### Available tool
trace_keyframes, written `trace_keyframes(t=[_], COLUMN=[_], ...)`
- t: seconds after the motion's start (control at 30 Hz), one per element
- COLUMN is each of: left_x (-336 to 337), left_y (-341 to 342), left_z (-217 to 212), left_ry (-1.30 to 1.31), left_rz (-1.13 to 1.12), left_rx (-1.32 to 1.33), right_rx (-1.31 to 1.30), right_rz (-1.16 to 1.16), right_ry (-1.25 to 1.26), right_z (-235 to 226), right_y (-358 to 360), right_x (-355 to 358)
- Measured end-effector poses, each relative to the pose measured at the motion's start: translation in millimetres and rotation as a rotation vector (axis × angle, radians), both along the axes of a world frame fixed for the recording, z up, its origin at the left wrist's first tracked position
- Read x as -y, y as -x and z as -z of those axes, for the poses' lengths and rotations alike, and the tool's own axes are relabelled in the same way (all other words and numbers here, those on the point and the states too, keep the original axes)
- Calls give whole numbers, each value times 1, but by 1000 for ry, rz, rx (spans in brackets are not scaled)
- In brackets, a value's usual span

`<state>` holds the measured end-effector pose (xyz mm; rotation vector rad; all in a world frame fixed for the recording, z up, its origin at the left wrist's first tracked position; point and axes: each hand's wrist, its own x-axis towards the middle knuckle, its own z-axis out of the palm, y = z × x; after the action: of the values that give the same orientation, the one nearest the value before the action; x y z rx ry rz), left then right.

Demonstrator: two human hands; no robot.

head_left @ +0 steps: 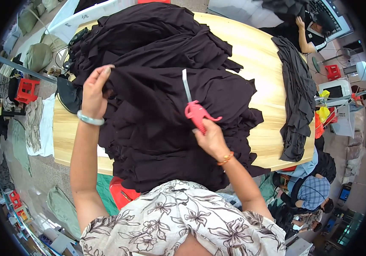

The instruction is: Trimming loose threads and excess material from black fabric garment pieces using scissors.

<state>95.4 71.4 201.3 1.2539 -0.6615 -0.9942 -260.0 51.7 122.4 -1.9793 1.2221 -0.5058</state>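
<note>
My left hand (94,91) is raised at the left of a large heap and pinches the edge of a dark garment (148,89) between thumb and fingertips. The cloth stretches from those fingers over the heap. My right hand (212,138) is closed round the lower end of a pink-handled tool (197,114). A narrow silvery strip like a blade points away from its handle, over the dark cloth; a curved pink hook sticks out to the right. Whether the strip touches the cloth I cannot tell. More dark garments (170,160) lie stacked beneath, close to my body.
A heap of dark garments (144,32) covers the table's far left. Another dark pile (296,98) hangs along the right edge of the wooden table (262,72). Red stools (27,91) stand on the floor. Other people sit at the far right and lower right.
</note>
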Motion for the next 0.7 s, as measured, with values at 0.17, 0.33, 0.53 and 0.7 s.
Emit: trace_keyframes(t=[0.17, 0.33, 0.53, 0.7], left_x=[27, 75, 72, -51], left_y=[-7, 14, 35, 43], left_z=[-29, -78, -120, -66], left_ry=[127, 232, 580, 184], left_rz=[27, 105, 136, 982], left_rx=[-26, 209, 612, 374], right_rx=[69, 223, 30, -250], right_rz=[208, 368, 358, 4], right_ry=[240, 691, 440, -501], right_z=[-78, -171, -241, -196], right_y=[64, 109, 168, 168], right_x=[63, 100, 30, -20])
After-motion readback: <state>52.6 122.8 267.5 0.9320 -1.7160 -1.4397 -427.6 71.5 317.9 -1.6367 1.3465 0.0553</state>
